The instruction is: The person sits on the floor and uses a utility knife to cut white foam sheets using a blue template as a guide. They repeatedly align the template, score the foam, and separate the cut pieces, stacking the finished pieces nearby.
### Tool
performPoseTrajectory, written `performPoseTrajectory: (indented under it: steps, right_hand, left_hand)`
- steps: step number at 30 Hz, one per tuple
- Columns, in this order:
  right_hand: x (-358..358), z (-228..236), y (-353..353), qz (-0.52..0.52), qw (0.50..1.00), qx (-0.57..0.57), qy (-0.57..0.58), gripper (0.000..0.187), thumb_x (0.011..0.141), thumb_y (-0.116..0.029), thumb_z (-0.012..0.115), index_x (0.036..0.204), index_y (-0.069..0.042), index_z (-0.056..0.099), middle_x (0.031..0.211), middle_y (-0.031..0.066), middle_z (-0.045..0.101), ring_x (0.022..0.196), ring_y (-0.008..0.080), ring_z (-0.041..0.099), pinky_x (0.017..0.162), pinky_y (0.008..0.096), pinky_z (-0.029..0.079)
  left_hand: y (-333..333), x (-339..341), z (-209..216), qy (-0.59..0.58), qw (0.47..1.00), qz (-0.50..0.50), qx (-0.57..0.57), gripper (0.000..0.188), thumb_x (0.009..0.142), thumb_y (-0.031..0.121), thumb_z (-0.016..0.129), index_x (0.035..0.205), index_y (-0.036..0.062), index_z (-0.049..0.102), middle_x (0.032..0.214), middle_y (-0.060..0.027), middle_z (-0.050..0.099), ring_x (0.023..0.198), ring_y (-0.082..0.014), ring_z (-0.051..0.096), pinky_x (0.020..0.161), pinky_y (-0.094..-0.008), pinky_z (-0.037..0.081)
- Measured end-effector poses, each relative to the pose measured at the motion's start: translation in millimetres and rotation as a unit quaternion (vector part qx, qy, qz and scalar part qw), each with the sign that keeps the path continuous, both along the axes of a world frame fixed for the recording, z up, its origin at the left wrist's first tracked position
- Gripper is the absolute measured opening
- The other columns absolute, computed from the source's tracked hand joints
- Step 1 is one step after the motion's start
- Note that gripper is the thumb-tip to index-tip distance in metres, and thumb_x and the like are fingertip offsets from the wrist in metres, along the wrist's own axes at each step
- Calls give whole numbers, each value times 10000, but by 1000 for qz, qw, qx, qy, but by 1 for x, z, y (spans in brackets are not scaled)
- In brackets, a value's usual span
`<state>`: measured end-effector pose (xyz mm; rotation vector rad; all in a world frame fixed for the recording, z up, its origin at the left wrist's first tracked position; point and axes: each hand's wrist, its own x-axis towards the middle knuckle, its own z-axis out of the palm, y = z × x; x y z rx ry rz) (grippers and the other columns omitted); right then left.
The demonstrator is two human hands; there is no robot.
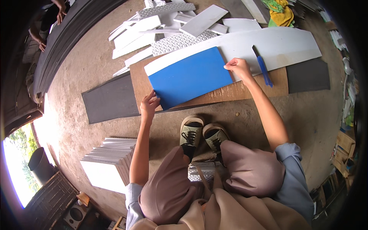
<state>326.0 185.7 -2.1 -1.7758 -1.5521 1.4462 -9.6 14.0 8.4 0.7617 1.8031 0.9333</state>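
Head view: a right hand pinches one short edge of a blue panel lying over a white sheet and brown board — the left hand, well apart, touches the other, its grip unclear. Likely light, stiff, easily dented — best held at both ends.

Free room between hands above blue sheet, knife as obstacle rightward
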Motion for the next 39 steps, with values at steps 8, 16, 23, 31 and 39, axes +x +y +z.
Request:
performPoseTrajectory:
  steps: [8,16,23,31,39]
  right_hand:
    - [1,9,1,-3,999,-42,11,124,699,-117,666,756,-33,594,721,34,596,662,79,520,642,217,417]
    - [6,16,2,5,999,-44,14,141,706,-143,661,765,-34,595,714,23,589,656,74,504,644,216,410]
    - [6,11,2,-1,999,-37,21,144,682,-129,672,751,-28,595,710,30,589,655,84,508,643,220,407]
    - [5,14,2,-4,999,-43,11,136,676,-120,674,741,-28,598,709,28,586,659,86,507,643,219,410]
    - [5,14,2,-6,999,-48,15,143,676,-126,679,736,-26,596,725,32,596,664,85,513,646,216,412]
  left_hand:
    - [13,2,12,15,1000,-2,6,402,737,-37,594,1126,-20,498,1014,-81,523,741,-125,584,666,-244,544]
    - [7,9,5,9,1000,18,19,389,739,0,608,1117,5,517,963,-80,542,747,-129,601,669,-239,535]
    - [-2,11,-11,170,984,-12,54,373,740,72,613,1108,73,553,943,-108,563,730,-164,598,654,-284,491]
    - [-2,15,-9,168,985,-1,45,376,732,93,625,1102,78,560,934,-100,568,703,-157,581,671,-276,476]
    - [-2,13,-14,169,985,-1,42,368,735,86,621,1096,62,558,922,-107,573,717,-160,587,677,-270,472]
